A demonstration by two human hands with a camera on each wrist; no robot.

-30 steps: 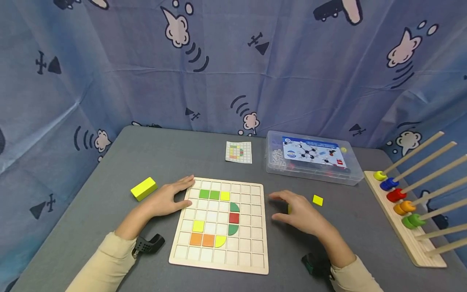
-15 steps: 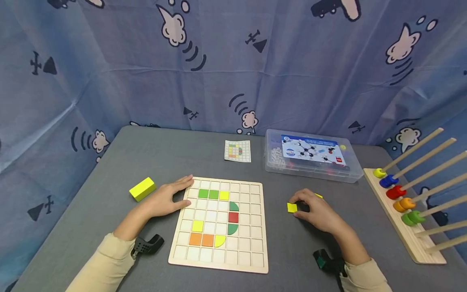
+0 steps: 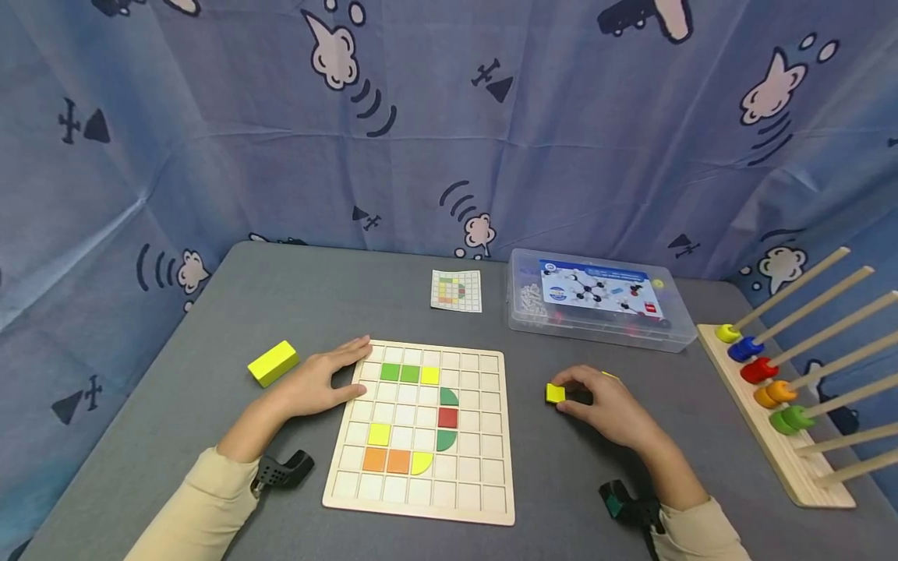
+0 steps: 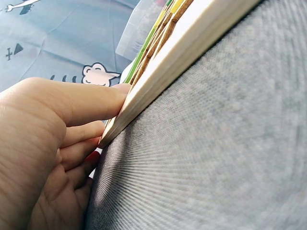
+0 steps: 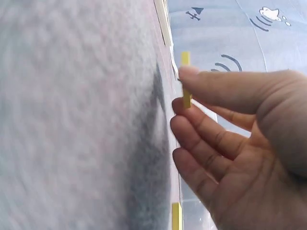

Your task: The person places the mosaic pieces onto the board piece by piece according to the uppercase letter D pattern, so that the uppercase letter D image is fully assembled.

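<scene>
My right hand pinches a thin yellow square tile between thumb and fingers, to the right of the wooden grid board. In the right wrist view the tile is seen edge-on, held above the table. A second yellow tile lies behind the right hand, mostly hidden by it. My left hand rests at the board's upper left edge, its fingers fairly straight. The left wrist view shows its thumb touching the board's rim. Green, yellow, red and orange pieces sit in some of the board's squares.
A yellow block lies left of the left hand. Beyond the board is a small pattern card. A clear plastic box stands at the back right, and a wooden peg rack with coloured beads at the far right.
From beside the board, my right hand moved right, then slightly back left with the yellow tile, which now shows at its fingertips. The left hand stayed on the board's edge.
</scene>
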